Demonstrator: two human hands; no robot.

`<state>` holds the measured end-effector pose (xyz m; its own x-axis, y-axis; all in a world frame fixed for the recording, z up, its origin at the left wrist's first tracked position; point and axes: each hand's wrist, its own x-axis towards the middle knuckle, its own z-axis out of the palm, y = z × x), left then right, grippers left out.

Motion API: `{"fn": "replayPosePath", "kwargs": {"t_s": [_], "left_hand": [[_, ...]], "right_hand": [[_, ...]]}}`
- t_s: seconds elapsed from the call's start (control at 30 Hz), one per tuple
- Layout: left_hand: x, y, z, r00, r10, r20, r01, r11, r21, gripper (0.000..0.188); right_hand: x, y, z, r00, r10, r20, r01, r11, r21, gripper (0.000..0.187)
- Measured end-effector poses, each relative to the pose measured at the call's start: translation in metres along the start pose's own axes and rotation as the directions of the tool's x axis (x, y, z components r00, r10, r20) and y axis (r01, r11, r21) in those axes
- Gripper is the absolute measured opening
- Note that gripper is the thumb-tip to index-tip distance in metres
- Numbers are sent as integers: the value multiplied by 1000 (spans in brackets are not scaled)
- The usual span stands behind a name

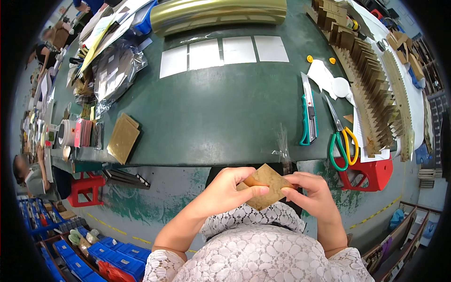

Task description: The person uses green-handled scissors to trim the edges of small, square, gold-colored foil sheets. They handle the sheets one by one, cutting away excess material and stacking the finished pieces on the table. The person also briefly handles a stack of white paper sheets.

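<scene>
Between both hands, just in front of the table's near edge, is a small square gold-brown sheet (266,184), tilted so one corner points up. My left hand (228,189) pinches its left side, with the thumb on top and the fingers behind. My right hand (312,191) pinches the right corner between thumb and fingertips. Whether it is one sheet or several together, I cannot tell. A stack of similar gold squares (124,138) lies at the table's left front. Clear plastic strips (283,145) stick up by the table edge beyond my right hand.
On the green table (211,113) lie a teal utility knife (308,113) and scissors with green and yellow handles (342,136). A gold foil roll (218,16) and white squares (204,54) are farther back. Zigzag brown strips (371,89) line the right side. A red stool (369,175) stands below.
</scene>
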<state>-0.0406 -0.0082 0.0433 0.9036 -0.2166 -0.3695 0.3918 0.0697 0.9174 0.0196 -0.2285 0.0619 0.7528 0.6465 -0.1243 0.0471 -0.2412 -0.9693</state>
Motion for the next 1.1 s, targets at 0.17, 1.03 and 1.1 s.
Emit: {"fn": "replayPosePath", "kwargs": {"t_s": [0.17,1.03,1.1], "left_hand": [[1,-8,2,998,-18,57,25,991,-134,28],[-1,-8,-8,997,28,-78,-44,976,-213,21],[-2,-4,-11,999,-18,-48,5,969,-249,19]], "right_hand": [[-4,0,-2,999,29,25,-29,1000,-1,24],[-2,2,22,990,141,-13,-137,975,173,24],[-2,1,23,991,131,-24,-125,979,163,24]]}}
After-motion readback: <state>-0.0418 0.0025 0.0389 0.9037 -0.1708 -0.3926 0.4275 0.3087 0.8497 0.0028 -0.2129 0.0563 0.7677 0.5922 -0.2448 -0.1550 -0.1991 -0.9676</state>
